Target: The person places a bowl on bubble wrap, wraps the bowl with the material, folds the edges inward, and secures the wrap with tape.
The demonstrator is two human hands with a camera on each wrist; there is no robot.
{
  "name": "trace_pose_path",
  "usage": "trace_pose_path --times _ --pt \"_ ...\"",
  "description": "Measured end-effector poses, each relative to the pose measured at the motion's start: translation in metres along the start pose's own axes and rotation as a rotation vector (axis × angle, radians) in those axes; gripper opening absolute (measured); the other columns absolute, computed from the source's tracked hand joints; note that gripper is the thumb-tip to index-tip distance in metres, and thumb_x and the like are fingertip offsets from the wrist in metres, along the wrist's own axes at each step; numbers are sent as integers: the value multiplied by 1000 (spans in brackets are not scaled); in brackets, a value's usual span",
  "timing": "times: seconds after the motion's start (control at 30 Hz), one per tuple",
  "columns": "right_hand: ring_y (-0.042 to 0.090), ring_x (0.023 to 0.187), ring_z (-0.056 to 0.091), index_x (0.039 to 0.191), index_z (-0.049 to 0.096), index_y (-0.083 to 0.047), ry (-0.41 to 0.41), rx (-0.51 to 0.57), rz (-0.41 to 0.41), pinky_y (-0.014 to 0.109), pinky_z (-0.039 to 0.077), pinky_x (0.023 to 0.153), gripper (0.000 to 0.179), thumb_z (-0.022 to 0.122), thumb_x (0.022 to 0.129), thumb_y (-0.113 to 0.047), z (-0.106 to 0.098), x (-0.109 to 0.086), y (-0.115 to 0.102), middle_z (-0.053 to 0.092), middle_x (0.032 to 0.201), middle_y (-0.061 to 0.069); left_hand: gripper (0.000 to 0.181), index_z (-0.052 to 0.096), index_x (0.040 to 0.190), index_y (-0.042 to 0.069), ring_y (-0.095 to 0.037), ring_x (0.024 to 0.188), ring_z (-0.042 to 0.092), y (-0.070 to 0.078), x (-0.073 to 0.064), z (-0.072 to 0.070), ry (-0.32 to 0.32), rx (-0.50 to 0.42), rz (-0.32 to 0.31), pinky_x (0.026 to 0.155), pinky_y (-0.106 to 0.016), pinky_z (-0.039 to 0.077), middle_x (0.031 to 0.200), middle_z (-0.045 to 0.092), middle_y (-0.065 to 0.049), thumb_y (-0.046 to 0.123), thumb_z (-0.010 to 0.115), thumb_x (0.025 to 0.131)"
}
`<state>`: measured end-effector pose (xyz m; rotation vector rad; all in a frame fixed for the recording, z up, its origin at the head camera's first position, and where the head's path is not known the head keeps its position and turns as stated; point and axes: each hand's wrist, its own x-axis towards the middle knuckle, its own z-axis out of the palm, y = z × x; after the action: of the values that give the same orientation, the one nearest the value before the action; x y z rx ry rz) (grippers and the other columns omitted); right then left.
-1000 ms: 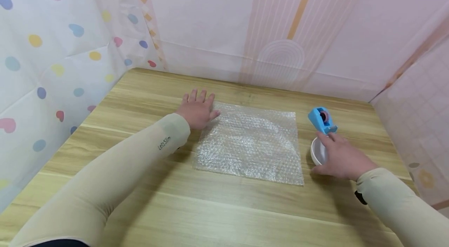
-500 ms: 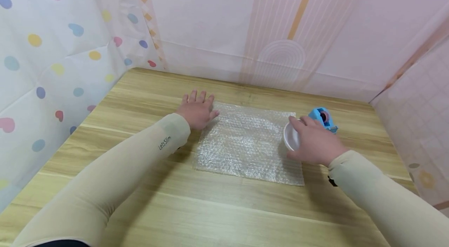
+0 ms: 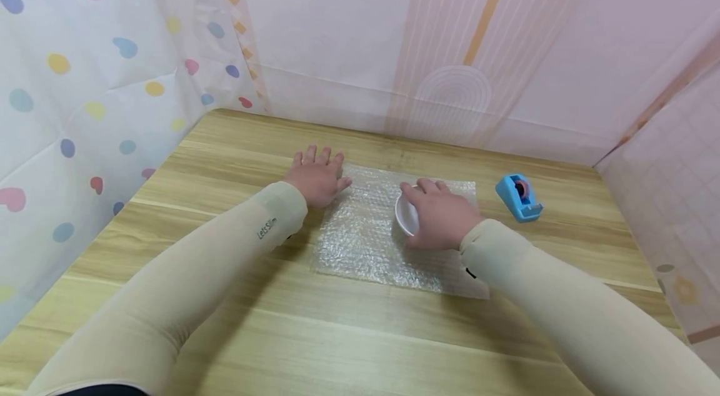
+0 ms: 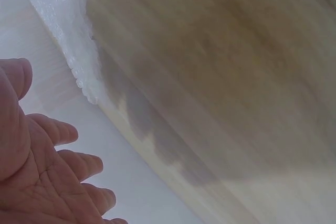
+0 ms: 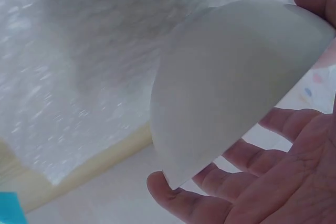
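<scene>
A white bowl is held by my right hand, thumb on the near side and fingers across the far rim. The right wrist view shows its smooth rounded outside, close over the bubble wrap. That clear sheet of bubble wrap lies flat on the wooden table. At the sheet's far left corner is my left hand, palm down with fingers spread. In the left wrist view the left hand shows its palm and straight fingers, holding nothing.
A blue tape dispenser with a pink roll stands on the table, right of the bubble wrap. Patterned cloth walls rise along the table's back and sides.
My right hand has carried the bowl left from beside the tape dispenser to over the middle of the bubble wrap. The left hand has stayed in place.
</scene>
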<state>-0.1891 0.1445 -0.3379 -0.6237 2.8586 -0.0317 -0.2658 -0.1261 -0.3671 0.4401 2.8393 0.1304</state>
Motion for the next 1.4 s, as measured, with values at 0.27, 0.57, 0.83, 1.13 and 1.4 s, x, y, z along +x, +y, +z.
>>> trace_pose_path --times 0.27,0.57,0.83,1.13,1.4 --pt "54 149 40 167 32 -20 -10 -13 -37 70 52 104 110 87 77 -49 8 16 -18 39 166 18 76 12 171 14 -48 163 -4 1 5 2 -3 14 -7 131 -65 -2 177 4 -19 57 31 112" --pt "52 151 39 167 31 -18 -36 -1 -70 67 50 108 114 90 75 -50 9 18 -24 35 169 20 75 17 170 10 -48 163 1 5 13 2 -3 35 -9 131 -65 1 177 7 -21 53 36 112" --pt "50 159 22 169 23 -13 -27 130 -82 63 26 128 121 83 79 -68 16 10 -11 17 176 21 71 26 166 3 -48 161 15 8 16 1 -31 51 -6 131 -65 6 174 20 -22 49 37 112" --pt "42 162 20 166 23 1 1 259 -28 56 33 127 115 75 88 -65 21 -5 6 18 175 23 71 36 162 2 -46 160 21 -1 36 12 -51 54 -34 131 -65 8 172 28 -22 50 43 111" --pt "42 158 30 167 20 2 14 305 5 56 38 124 120 80 85 -63 25 -5 9 19 175 21 70 37 162 3 -44 160 24 2 32 8 -40 50 -41 131 -64 11 171 31 -21 50 44 110"
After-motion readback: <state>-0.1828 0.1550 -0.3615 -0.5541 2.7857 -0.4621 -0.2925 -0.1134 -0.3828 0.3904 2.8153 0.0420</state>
